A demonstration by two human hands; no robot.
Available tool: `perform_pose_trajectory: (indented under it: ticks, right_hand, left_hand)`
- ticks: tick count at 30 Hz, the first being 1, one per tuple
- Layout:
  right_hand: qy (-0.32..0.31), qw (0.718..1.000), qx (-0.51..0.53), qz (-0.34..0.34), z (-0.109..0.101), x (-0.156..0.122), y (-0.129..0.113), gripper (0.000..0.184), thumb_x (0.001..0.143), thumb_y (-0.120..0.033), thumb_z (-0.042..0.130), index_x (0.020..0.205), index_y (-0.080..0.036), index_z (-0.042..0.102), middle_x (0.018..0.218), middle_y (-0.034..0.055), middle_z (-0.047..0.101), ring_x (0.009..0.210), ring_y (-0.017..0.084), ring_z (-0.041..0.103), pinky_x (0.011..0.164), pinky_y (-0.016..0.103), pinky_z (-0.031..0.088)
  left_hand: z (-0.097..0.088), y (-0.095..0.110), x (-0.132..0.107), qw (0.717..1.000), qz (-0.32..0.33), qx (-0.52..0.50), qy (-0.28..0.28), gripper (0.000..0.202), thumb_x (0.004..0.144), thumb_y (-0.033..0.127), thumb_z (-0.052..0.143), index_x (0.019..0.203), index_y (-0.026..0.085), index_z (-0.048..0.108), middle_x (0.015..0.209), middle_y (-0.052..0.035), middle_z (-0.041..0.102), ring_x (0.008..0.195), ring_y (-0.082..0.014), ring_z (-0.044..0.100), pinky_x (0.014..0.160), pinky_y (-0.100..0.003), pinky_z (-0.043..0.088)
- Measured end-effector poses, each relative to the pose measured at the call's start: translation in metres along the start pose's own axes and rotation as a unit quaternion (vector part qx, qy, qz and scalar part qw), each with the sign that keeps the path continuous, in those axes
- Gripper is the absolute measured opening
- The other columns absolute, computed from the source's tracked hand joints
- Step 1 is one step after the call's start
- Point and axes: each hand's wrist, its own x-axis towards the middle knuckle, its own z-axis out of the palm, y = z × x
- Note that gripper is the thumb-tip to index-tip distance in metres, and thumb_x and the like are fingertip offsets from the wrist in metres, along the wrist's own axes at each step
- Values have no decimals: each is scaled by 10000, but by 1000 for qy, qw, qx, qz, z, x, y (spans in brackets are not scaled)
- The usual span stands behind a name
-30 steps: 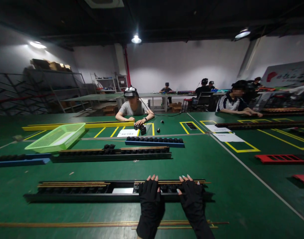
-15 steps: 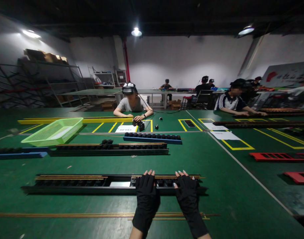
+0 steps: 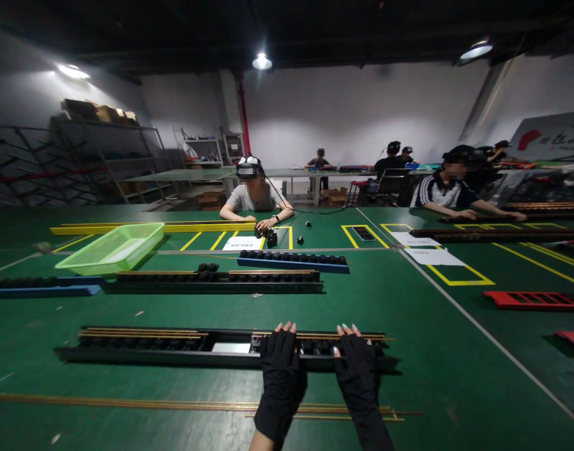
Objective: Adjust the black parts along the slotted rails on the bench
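Across the near table lies a long black channel with a row of black blocks inside. Thin brass-coloured rods lie along its top on the left, and a white rectangle shows between the blocks. In a black fingerless glove, my left hand lies over the channel right of the white rectangle, fingers stretched toward its far edge. My right hand, gloved alike, rests near the right end with fingers extended over the rods there. The palms hide the parts beneath them.
More long rods lie nearer me. Beyond are another black channel, a blue channel, a light green basket and red frames at right. A co-worker sits opposite, handling small black parts.
The whole view has shifted slightly, so the table's things appear a little further right. My hands keep the same place on the channel.
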Motion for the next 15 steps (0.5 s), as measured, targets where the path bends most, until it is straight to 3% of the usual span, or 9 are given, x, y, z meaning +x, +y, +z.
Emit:
perform_pose_trajectory:
  ticks: [8, 15]
  right_hand:
    - [-7, 1000, -10, 3, -1, 1, -2, 492, 918, -299, 443, 1395, -211, 527, 1342, 98, 624, 1375, 273, 437, 1144, 473, 250]
    - [-10, 1000, -4, 8, 1, 0, 0, 481, 923, -296, 440, 1384, -204, 538, 1330, 102, 632, 1372, 274, 440, 1149, 486, 237]
  left_hand:
    - [7, -2, -3, 1000, 2, -2, 24, 507, 872, 58, 443, 1352, 182, 553, 1298, -101, 656, 1281, -273, 532, 1066, -481, 353]
    - [4, 0, -3, 1000, 0, 1, 7, 512, 883, 70, 449, 1375, 182, 537, 1324, -98, 643, 1305, -270, 511, 1079, -476, 339]
